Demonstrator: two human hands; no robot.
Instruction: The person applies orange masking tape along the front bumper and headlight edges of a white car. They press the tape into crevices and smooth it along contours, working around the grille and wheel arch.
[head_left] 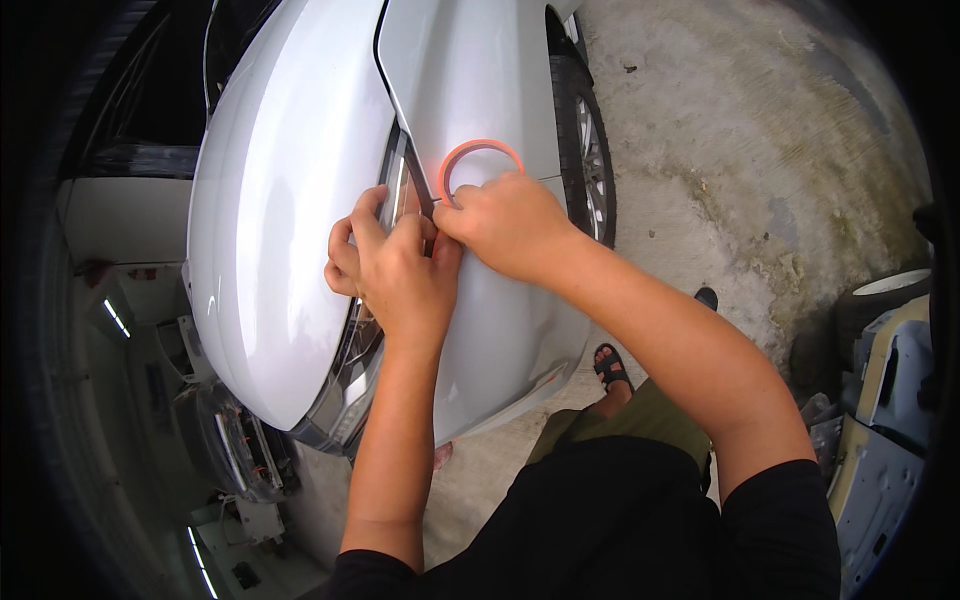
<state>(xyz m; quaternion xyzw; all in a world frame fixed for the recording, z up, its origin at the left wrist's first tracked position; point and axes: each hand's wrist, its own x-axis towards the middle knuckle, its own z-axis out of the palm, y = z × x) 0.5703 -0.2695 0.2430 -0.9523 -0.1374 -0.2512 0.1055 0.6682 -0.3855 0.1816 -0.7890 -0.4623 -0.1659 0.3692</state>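
My right hand (507,222) is closed round the lower edge of a roll of orange masking tape (449,162), whose ring stands up against the white fender (500,85). Just to the left, my left hand (398,262) lies over the car's headlight (366,338), its fingers bent and spread apart. Its thumb side almost meets the fingertips of my right hand at the seam between headlight and fender. Whether the left thumb and forefinger pinch a strip of tape there is hidden.
The white hood (270,200) curves away on the left. A front wheel (585,150) stands beyond the fender. Loose body panels (880,450) and a tire (880,300) lie at the right edge. Removed car parts (240,440) sit at the lower left, and concrete floor (720,130) spreads on the right.
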